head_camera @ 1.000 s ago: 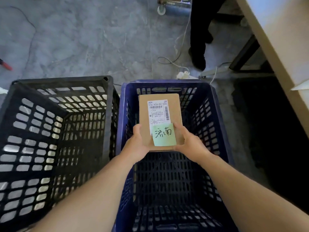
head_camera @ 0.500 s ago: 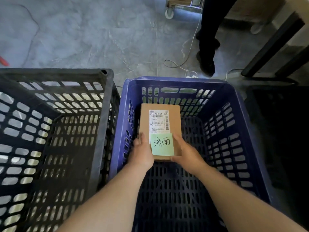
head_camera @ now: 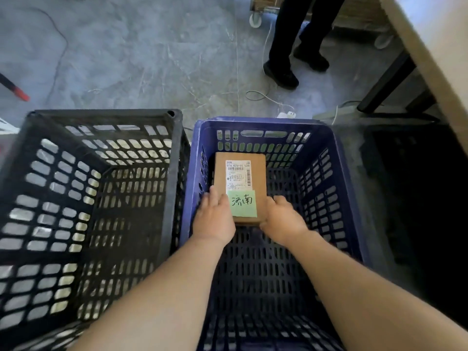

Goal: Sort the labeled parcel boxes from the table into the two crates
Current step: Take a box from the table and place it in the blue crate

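Observation:
A brown parcel box [head_camera: 258, 173] with a white shipping label and a green handwritten note sits deep inside the blue crate [head_camera: 336, 188], toward its far left. My left hand [head_camera: 214, 219] holds the box's near left side and my right hand [head_camera: 282, 221] holds its near right corner. Whether the box rests on the crate floor is hidden. The black crate [head_camera: 174, 173] stands right beside the blue one on the left, with nothing visible inside.
A person's dark legs and shoes [head_camera: 281, 72] stand on the grey floor beyond the crates. White cables and a plug [head_camera: 286, 114] lie near the blue crate's far rim. A table edge [head_camera: 435, 62] runs along the upper right. A red-tipped tool [head_camera: 17, 93] lies far left.
Both hands have lowered the parcel box from above the blue crate's rim down into the crate. The view has tipped closer over the crates.

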